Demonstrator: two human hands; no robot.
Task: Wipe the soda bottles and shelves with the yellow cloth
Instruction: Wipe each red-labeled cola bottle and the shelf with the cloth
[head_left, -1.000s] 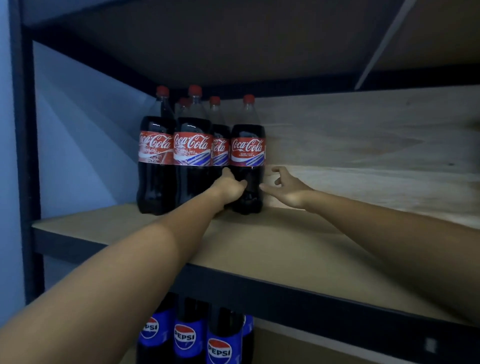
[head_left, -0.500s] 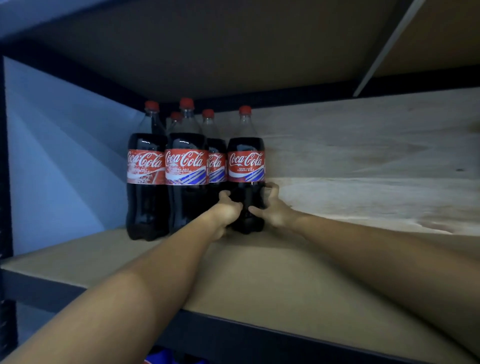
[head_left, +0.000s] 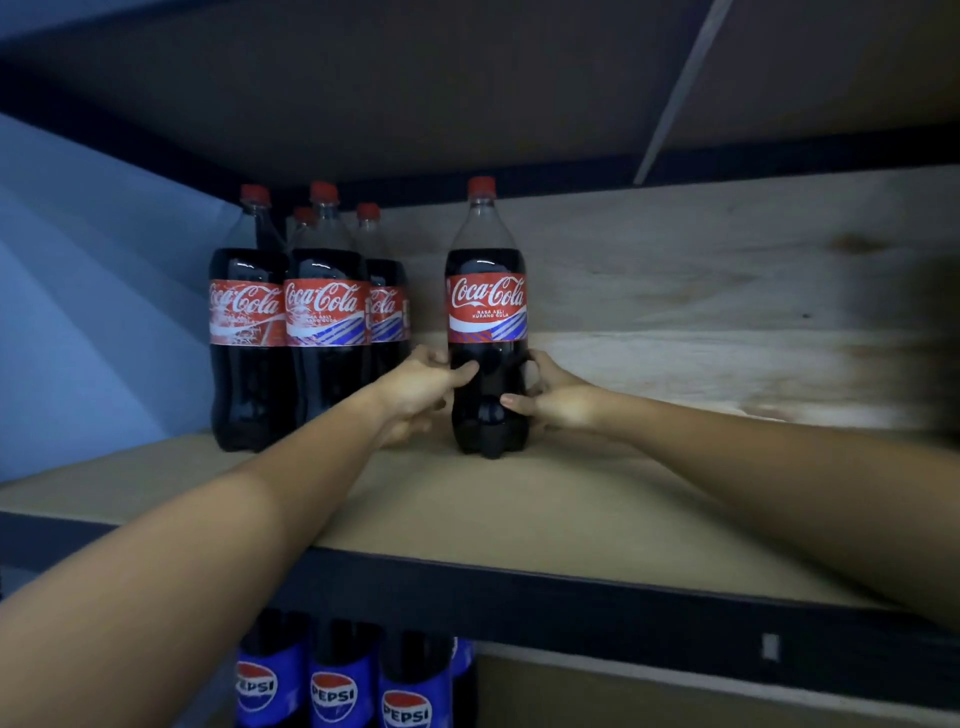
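The shelving unit's black metal frame runs across the view — dim light throughout. Behind it stands a pale plywood back panel with visible grain. Left of the frame, a bluish wall catches faint angled shadows. Above the frame hangs the dark underside of an upper board — crossed by a thin pale strip.

Single head view, close to shelf, facing forward, roughly level with board; underside of upper shelf above, Pepsi bottles below front edge.
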